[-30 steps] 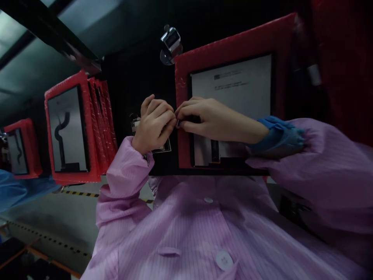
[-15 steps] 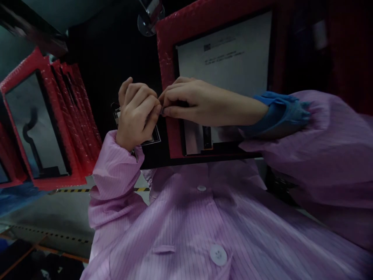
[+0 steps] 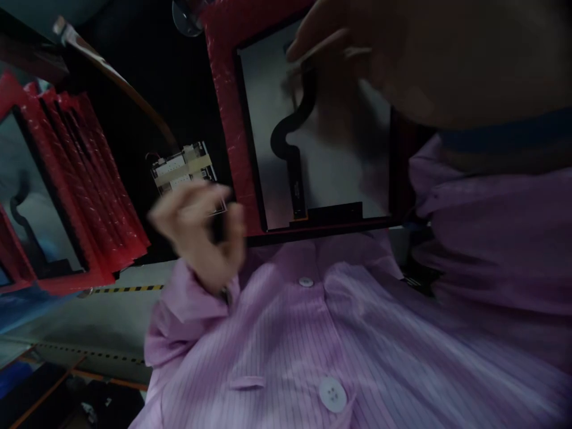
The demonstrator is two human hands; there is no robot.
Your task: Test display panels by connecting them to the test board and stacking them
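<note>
My left hand (image 3: pixel 201 223), blurred by motion, is low in front of a small circuit board (image 3: pixel 185 164) crossed by yellowish tape. Its fingers are curled, with a gap between them and the thumb, and nothing shows in it. My right hand (image 3: pixel 384 59) is large and dark at the upper right, raised above a display panel (image 3: pixel 348 173). Its bent fingers are smeared, so what they hold, if anything, cannot be made out. The panel has a silvery back and a curved black flex cable (image 3: pixel 286 134), and lies in a red bubble-wrap surround (image 3: pixel 227 125).
A brownish ribbon strip (image 3: pixel 120 86) runs from the board toward the upper left. At the left stand several red bubble-wrap sleeves (image 3: pixel 98 185), the front one holding another panel (image 3: pixel 40 208). A round metal piece (image 3: pixel 185 18) is at the top. Yellow-black tape (image 3: pixel 129 289) marks an edge below.
My hands have parted. The right one has risen toward the camera at the upper right; the left has dropped slightly. The board, ribbon strip and flex cable now show more fully.
</note>
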